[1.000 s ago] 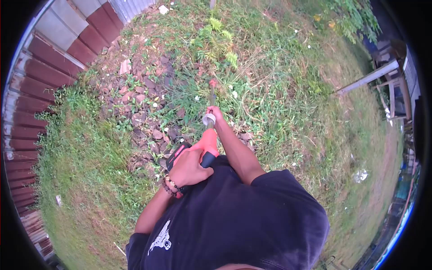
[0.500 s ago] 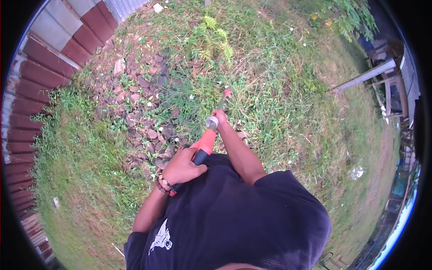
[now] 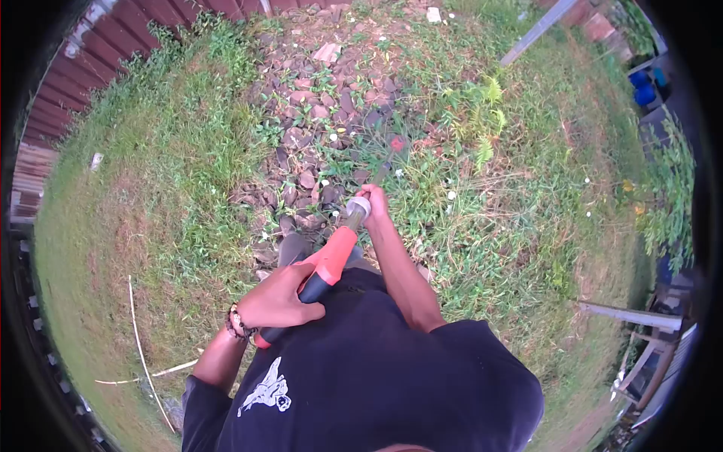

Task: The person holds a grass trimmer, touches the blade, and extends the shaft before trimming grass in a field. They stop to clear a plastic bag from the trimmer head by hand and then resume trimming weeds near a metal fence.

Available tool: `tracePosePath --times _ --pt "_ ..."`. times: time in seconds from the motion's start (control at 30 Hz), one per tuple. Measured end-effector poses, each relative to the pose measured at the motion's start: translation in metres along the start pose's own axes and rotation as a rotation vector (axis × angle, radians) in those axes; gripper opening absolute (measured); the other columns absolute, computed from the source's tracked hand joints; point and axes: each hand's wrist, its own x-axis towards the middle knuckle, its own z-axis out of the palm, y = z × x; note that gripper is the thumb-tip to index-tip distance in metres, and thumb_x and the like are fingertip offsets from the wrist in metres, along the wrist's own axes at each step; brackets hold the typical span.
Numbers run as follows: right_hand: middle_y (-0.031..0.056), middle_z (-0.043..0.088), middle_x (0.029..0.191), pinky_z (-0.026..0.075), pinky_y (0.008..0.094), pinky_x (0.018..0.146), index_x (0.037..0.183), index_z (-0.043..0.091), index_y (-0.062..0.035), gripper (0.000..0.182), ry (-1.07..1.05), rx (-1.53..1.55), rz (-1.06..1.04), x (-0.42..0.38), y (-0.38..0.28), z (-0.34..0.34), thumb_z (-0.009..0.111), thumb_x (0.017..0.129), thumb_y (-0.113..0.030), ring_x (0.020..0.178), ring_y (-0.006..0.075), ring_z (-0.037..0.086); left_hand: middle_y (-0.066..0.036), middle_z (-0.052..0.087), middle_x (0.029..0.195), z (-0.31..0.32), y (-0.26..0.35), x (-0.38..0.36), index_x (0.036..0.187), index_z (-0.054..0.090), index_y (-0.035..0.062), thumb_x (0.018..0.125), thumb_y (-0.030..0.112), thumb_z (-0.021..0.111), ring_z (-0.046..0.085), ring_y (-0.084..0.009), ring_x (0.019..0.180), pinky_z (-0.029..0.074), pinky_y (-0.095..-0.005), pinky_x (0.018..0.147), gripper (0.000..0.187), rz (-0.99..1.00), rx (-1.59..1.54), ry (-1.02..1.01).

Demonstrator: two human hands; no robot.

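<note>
A long tool with an orange and black body runs from the person's waist out over the ground. My left hand, with a beaded bracelet at its wrist, is wrapped round the black grip of the body. Further forward, my right hand holds the shaft just beside a pale round collar. The shaft ends in a small red head, blurred, over grass at the edge of a patch of stones.
A rusty corrugated metal fence curves along the upper left. Green ferns grow ahead on the right. Two pale posts stand to the right. Thin pale sticks lie in the grass at lower left.
The view has turned left, so the stones, ferns and fence appear shifted right. The tool's red head is now over the edge of the stones. Both hands keep their hold.
</note>
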Motion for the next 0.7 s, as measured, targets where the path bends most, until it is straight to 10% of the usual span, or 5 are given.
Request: tracePosePath --times 0.33,0.6,0.7 --pt "0.0058 0.054 0.062 0.049 0.0332 0.053 0.072 0.051 -0.0073 0.01 -0.18 -0.215 0.245 0.036 0.072 0.077 0.056 0.079 -0.012 0.052 0.0187 0.052 -0.007 0.062 0.077 -0.034 -0.085 -0.033 0.097 0.055 -0.003 0.069 0.001 0.066 0.063 -0.0118 0.067 0.053 -0.0232 0.057 0.03 -0.155 -1.055 -0.001" --pt "0.0073 0.059 0.073 0.052 0.0363 0.054 0.082 0.055 -0.0052 0.018 -0.724 -0.638 0.4 0.059 0.136 0.201 0.057 0.084 -0.023 0.061 0.0191 0.06 -0.002 0.056 0.068 -0.095 -0.117 -0.072 0.089 0.054 -0.0024 0.072 0.001 0.062 0.06 -0.0101 0.052 0.051 -0.0225 0.047 0.019 -0.115 -0.986 0.252" --pt "0.0053 0.057 0.066 0.05 0.0319 0.051 0.079 0.058 -0.0083 0.011 -0.737 -0.728 0.471 0.061 0.187 0.247 0.06 0.082 -0.019 0.056 0.018 0.059 -0.004 0.06 0.073 -0.115 -0.113 -0.096 0.122 0.05 -0.0054 0.073 0.003 0.062 0.059 -0.0098 0.053 0.05 -0.0241 0.049 0.051 -0.167 -0.866 0.345"
